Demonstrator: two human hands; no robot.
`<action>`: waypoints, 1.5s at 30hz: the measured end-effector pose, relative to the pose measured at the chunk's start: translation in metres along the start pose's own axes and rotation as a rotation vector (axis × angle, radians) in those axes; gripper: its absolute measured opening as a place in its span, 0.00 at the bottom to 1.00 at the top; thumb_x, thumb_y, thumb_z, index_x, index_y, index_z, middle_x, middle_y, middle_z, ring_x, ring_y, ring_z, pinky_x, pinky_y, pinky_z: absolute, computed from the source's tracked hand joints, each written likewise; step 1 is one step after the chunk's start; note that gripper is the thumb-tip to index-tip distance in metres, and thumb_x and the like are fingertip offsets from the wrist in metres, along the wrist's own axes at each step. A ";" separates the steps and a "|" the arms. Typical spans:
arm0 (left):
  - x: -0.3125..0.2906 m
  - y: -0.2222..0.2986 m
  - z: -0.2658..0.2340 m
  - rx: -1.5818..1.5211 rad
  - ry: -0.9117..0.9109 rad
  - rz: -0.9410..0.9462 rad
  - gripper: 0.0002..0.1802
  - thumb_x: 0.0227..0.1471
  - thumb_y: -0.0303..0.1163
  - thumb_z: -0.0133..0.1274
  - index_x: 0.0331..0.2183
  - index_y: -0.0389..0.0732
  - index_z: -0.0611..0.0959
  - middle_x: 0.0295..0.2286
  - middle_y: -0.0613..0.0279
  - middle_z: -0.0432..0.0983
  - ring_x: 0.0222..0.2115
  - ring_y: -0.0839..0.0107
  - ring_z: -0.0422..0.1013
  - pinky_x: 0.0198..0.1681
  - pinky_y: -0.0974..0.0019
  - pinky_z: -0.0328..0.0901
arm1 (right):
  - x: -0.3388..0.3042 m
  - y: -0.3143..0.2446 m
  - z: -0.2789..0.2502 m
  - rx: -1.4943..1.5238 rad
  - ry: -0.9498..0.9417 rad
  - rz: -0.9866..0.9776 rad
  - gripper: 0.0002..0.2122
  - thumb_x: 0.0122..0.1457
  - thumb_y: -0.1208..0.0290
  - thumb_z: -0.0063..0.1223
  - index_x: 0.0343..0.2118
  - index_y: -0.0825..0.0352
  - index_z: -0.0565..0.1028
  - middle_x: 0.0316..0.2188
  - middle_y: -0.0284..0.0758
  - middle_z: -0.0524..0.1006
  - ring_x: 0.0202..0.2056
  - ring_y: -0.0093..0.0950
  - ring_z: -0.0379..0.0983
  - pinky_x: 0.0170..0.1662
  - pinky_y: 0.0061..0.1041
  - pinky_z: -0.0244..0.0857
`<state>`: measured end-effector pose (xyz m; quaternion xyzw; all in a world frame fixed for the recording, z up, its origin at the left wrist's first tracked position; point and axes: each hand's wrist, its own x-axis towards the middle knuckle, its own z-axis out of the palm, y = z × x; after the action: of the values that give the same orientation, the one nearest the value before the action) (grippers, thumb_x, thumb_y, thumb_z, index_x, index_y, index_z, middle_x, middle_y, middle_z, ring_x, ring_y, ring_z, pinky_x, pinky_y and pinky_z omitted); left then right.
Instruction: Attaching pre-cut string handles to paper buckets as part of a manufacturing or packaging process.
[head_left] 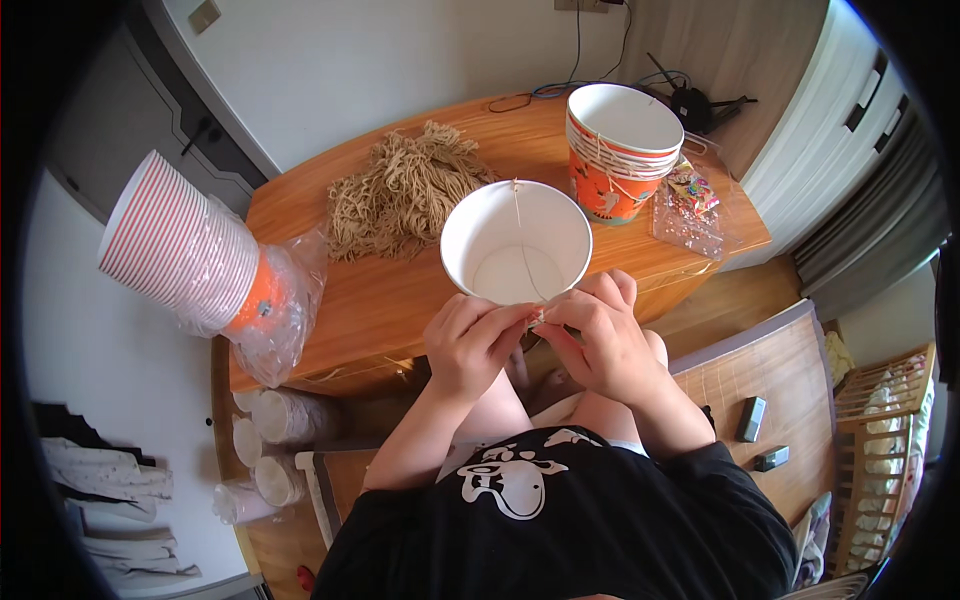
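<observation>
A white-lined paper bucket [470,235] stands at the front edge of the table, mouth up. A thin beige string [521,230] runs from its far rim across the mouth to the near rim. My left hand [468,345] and my right hand [605,340] meet at that near rim, fingertips pinched together around the string's end. The exact spot they pinch is small and partly covered by the fingers. Behind the bucket, to the left, lies a loose heap of beige strings [405,195].
Nested orange buckets [615,185] with strings stand at the right, beside a clear plastic bag [690,215] of small colourful things. A long stack of buckets [185,250] in plastic leans at the left. More wrapped stacks [280,415] are on the floor. A black router [690,105] sits behind.
</observation>
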<state>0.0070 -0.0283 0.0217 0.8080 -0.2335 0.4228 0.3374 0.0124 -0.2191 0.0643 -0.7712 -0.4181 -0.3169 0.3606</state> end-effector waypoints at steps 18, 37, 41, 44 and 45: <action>-0.008 -0.028 -0.001 0.041 0.000 0.245 0.12 0.43 0.21 0.69 0.30 0.42 0.83 0.36 0.62 0.85 0.24 0.66 0.78 0.27 0.68 0.72 | -0.028 0.087 -0.017 -0.212 -0.062 0.353 0.18 0.55 0.73 0.62 0.48 0.63 0.71 0.36 0.36 0.80 0.43 0.37 0.74 0.55 0.41 0.58; 0.092 -0.021 -0.009 -0.020 0.047 0.001 0.04 0.54 0.19 0.60 0.34 0.36 0.82 0.32 0.63 0.73 0.30 0.73 0.69 0.31 0.72 0.64 | -0.228 0.114 -0.017 0.074 -0.458 0.729 0.30 0.55 0.61 0.63 0.60 0.64 0.70 0.64 0.42 0.67 0.66 0.42 0.58 0.66 0.46 0.52; 0.171 -0.008 0.039 -0.217 0.167 0.068 0.02 0.58 0.22 0.59 0.35 0.35 0.81 0.33 0.64 0.71 0.30 0.75 0.68 0.33 0.72 0.65 | -0.320 0.093 0.032 -0.541 -0.406 0.927 0.26 0.54 0.58 0.57 0.57 0.59 0.74 0.68 0.46 0.59 0.69 0.50 0.50 0.67 0.60 0.44; 0.223 -0.005 0.087 -0.205 0.098 0.202 0.05 0.59 0.27 0.59 0.36 0.36 0.82 0.35 0.62 0.74 0.32 0.72 0.72 0.35 0.69 0.68 | -0.326 0.102 0.035 -0.460 -0.355 0.949 0.24 0.54 0.57 0.55 0.55 0.59 0.76 0.68 0.43 0.59 0.69 0.49 0.50 0.68 0.60 0.41; 0.231 -0.007 0.106 -0.205 0.049 0.179 0.05 0.60 0.28 0.59 0.37 0.36 0.82 0.35 0.62 0.75 0.32 0.72 0.72 0.35 0.69 0.68 | -0.327 0.102 0.033 -0.405 -0.340 0.978 0.24 0.54 0.58 0.55 0.54 0.58 0.76 0.68 0.42 0.60 0.69 0.48 0.50 0.68 0.59 0.41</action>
<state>0.1911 -0.1240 0.1697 0.7347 -0.3382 0.4449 0.3847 -0.0391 -0.3679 -0.2420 -0.9695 0.0057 -0.0577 0.2380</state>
